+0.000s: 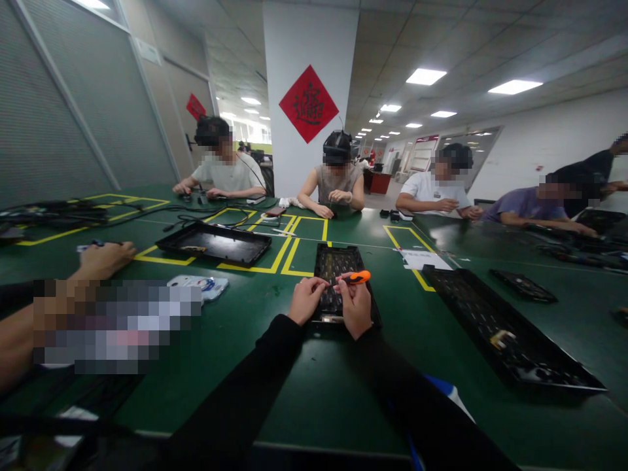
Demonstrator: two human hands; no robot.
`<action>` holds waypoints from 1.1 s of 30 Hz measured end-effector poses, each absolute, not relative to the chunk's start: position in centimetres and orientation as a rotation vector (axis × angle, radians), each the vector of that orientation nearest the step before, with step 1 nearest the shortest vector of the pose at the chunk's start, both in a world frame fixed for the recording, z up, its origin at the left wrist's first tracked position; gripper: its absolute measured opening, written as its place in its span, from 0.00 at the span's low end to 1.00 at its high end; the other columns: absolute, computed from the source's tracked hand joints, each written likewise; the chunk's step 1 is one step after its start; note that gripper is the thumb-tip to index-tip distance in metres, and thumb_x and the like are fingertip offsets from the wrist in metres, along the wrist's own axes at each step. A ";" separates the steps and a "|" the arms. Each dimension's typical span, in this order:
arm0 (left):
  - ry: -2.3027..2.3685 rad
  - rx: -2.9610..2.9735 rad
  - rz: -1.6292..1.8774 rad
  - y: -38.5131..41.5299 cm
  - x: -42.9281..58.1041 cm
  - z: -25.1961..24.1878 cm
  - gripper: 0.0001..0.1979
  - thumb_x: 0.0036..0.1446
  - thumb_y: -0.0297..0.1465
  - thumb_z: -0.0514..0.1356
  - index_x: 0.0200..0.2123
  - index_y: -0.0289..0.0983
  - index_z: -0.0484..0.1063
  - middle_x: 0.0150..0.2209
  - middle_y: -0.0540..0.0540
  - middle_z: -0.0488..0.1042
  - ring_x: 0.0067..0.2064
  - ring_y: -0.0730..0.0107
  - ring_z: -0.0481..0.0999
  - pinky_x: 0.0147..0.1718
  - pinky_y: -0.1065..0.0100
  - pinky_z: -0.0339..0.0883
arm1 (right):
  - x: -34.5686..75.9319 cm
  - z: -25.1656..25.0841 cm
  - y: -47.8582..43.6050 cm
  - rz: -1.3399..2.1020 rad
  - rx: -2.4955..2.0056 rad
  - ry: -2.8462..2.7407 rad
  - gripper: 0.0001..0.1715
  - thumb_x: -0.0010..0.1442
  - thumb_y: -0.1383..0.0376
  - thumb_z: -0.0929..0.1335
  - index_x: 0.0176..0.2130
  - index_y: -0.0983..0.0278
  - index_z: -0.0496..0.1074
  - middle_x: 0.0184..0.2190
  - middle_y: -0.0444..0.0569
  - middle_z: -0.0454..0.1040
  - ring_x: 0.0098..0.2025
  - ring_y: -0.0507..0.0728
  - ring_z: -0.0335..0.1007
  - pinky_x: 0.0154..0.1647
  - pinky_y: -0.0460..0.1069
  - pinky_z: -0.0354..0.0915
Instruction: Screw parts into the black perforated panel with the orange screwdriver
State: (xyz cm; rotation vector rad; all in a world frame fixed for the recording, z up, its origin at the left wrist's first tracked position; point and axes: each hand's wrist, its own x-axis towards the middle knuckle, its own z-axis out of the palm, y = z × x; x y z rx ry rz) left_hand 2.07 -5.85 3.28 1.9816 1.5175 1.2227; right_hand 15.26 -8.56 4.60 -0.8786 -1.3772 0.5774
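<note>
A black plastic casing [338, 258] lies on the green table in front of me, its open side with rows of small slots facing up. My right hand [357, 307] is closed around an orange-and-black handled screwdriver [360, 277], held nearly level over the casing with its handle to the right. Resting at the casing's left side, my left hand [305, 299] has its fingertips pinched together near the screwdriver's tip end. Whatever lies between those fingertips is too small to make out. At the casing's near edge is a small pale part [332, 319].
Black trays [495, 333] [216, 245] lie to the right and at left behind. A smaller black part [524, 286] and a paper sheet [424, 259] sit at right. Another person's arm [101, 261] reaches in from the left. Several people sit across the table; cables [73, 212] lie far left.
</note>
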 end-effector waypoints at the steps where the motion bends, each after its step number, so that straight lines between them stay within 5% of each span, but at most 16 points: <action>1: 1.520 1.992 1.213 -5.9 2.1 3.4 0.12 0.56 0.33 0.50 0.34 0.38 0.73 0.29 0.49 0.74 0.37 0.69 0.68 0.40 0.69 0.60 | 15.3 4.6 -8.5 0.583 -0.876 -1.372 0.11 0.57 0.60 0.63 0.39 0.64 0.65 0.35 0.50 0.71 0.33 0.53 0.71 0.39 0.51 0.68; 26: 1.413 2.145 1.149 -6.0 2.0 3.9 0.12 0.57 0.32 0.48 0.39 0.41 0.69 0.30 0.51 0.69 0.37 0.70 0.65 0.43 0.65 0.54 | 15.7 4.6 -7.6 0.640 -0.890 -1.160 0.11 0.57 0.59 0.62 0.38 0.64 0.60 0.27 0.43 0.69 0.23 0.48 0.66 0.26 0.45 0.66; 33: 1.653 1.869 1.422 -5.2 1.8 2.7 0.12 0.55 0.37 0.48 0.27 0.36 0.64 0.22 0.53 0.61 0.27 0.74 0.61 0.29 0.72 0.54 | 15.7 4.5 -7.4 0.703 -0.898 -1.163 0.11 0.57 0.57 0.62 0.36 0.63 0.61 0.24 0.39 0.66 0.18 0.46 0.63 0.18 0.42 0.62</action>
